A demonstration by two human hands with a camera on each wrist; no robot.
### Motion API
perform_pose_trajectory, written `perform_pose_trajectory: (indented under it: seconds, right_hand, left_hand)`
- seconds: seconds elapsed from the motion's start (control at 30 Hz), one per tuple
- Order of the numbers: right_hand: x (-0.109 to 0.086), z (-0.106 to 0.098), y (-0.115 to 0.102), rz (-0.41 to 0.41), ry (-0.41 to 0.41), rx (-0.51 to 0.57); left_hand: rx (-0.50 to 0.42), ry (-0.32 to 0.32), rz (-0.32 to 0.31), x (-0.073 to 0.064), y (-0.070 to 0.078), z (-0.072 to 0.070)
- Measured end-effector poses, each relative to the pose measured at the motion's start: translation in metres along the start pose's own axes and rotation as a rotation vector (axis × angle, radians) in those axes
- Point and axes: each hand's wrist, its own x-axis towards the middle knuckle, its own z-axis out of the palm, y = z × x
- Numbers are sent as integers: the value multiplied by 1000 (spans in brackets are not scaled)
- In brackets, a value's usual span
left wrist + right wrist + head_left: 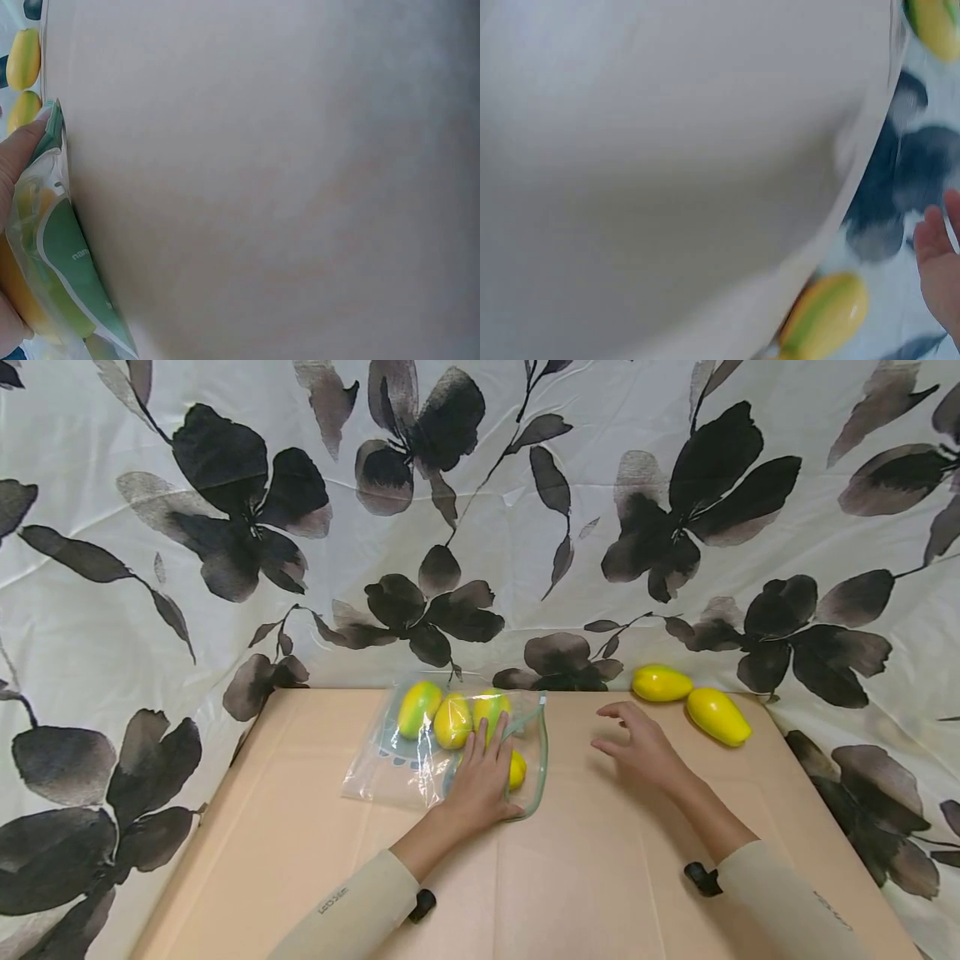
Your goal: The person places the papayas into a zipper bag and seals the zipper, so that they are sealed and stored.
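A clear zip bag (pixel 375 781) with a pale green edge lies on the board, holding several yellow-green mango-like fruits (pixel 453 722). My left hand (pixel 483 781) rests on the bag's right part with its fingers stretched over the fruit. In the left wrist view, its thumb (pixel 22 146) touches the bag's green edge (pixel 51 135). My right hand (pixel 645 747) is above the board right of the bag, fingers loosely bent, holding nothing. Two loose yellow fruits, one at the back edge (pixel 662 683) and one nearer (pixel 718 717), lie beyond it to the right.
A tan cardboard-like board (pixel 570 877) forms the work surface. Behind and beside it hangs a white cloth with dark flowers (pixel 525 568). Black wrist devices (pixel 702 878) sit at both cuffs.
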Motion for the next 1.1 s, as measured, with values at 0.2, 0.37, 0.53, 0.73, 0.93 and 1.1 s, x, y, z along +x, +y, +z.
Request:
perform_pose_trajectory:
  seconds: [0.2,0.37,0.53,0.73,0.93,1.1]
  right_hand:
    - [-7,-42,30,49,158,-76]
    - [-12,-74,53,117,231,-136]
    - [-18,-95,79,208,210,-170]
    - [-24,-109,108,289,120,-172]
    - [-28,-117,118,403,13,-120]
    - [-32,-117,128,429,-54,-115]
  left_hand:
    - [8,3,7,0,-2,2]
    - [22,-3,8,0,-2,2]
    - [22,-10,1,0,-1,2]
    - [26,2,6,0,-2,3]
    - [25,3,5,0,-2,4]
    - [24,1,3,0,-2,4]
